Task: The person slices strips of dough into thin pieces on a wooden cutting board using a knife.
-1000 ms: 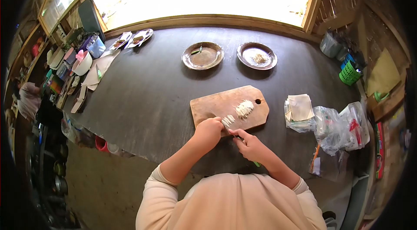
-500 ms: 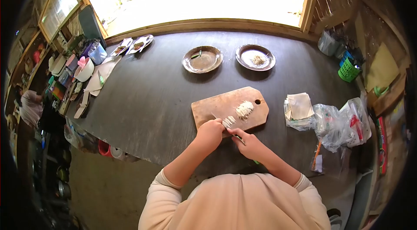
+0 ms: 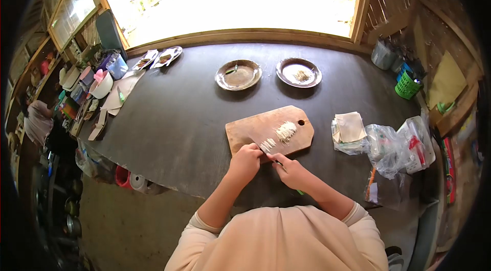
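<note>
A wooden cutting board (image 3: 266, 123) lies at a slant on the dark table. My left hand (image 3: 245, 162) is closed at its near edge, pinching thin white stalks that its fingers mostly hide. Wrapped round a small knife (image 3: 276, 162) is my right hand (image 3: 292, 173); a bit of green shows below the palm. The blade meets the stalks beside my left fingertips. Short cut white pieces (image 3: 267, 144) lie just past the blade. Farther right on the board sits a larger heap of chopped white stalks (image 3: 286, 131), near the hanging hole.
Two brown plates stand beyond the board: the left plate (image 3: 222, 81) holds a small green item, the right plate (image 3: 313, 79) pale scraps. Plastic bags (image 3: 383, 143) and a stack of paper (image 3: 351, 127) lie right, a green basket (image 3: 407, 86) behind. Another person (image 3: 38, 122) is far left.
My head view has shifted slightly, so the whole scene sits a little lower. Both hands stay at the board's near edge with the same holds; the cut pieces look slightly more spread.
</note>
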### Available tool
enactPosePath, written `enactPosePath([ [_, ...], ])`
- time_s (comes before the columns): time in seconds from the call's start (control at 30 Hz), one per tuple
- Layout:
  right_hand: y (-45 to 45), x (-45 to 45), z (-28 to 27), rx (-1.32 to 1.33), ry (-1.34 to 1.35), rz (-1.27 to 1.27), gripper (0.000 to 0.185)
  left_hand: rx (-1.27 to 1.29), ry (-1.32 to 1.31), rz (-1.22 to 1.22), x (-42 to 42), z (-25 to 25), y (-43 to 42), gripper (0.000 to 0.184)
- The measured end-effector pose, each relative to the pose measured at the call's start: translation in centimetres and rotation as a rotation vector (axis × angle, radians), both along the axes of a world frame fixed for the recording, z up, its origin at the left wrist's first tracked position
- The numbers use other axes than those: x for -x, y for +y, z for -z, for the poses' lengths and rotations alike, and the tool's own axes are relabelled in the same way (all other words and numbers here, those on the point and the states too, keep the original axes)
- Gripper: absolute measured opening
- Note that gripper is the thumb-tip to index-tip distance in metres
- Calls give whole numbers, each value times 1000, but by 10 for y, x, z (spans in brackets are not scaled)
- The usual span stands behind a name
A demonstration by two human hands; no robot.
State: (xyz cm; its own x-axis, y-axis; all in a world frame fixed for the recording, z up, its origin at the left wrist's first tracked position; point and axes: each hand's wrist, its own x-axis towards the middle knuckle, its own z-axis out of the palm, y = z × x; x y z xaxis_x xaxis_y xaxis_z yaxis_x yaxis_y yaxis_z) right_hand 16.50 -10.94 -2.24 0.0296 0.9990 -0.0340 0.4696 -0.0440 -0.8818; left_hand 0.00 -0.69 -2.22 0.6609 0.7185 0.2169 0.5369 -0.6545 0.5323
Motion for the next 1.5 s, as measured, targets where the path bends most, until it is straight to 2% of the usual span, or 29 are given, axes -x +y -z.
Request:
enactPosePath([
  [0.17, -4, -3, -22, 181, -31, -41, 31, 6, -15, -25, 1, 3, -3, 17],
  [0.3, 5, -4, 2, 51, -112, -90, 33, -24, -46, -8, 2, 8, -2, 16],
  [0.53, -2, 1, 4, -58, -163, -96, 32, -14, -99, 19, 6, 10, 1, 15],
  [0.63, 2, -1, 10, -92, -123, -96, 32, 0, -109, 23, 5, 6, 1, 15],
  [0.77, 1, 1, -3, -5, -157, -89, 32, 13, -122, 28, 5, 11, 3, 15],
  [0.93, 1, 2, 11, -193, -80, -54, 30, 9, -124, 7, 5, 10, 2, 14],
  [1.03, 6, 2, 2, -82, -137, -69, 29, 16, -113, 19, 6, 10, 3, 14],
  [1.5, 1, 1, 1, -66, -109, -58, 31, 54, -124, 18, 5, 9, 4, 15],
])
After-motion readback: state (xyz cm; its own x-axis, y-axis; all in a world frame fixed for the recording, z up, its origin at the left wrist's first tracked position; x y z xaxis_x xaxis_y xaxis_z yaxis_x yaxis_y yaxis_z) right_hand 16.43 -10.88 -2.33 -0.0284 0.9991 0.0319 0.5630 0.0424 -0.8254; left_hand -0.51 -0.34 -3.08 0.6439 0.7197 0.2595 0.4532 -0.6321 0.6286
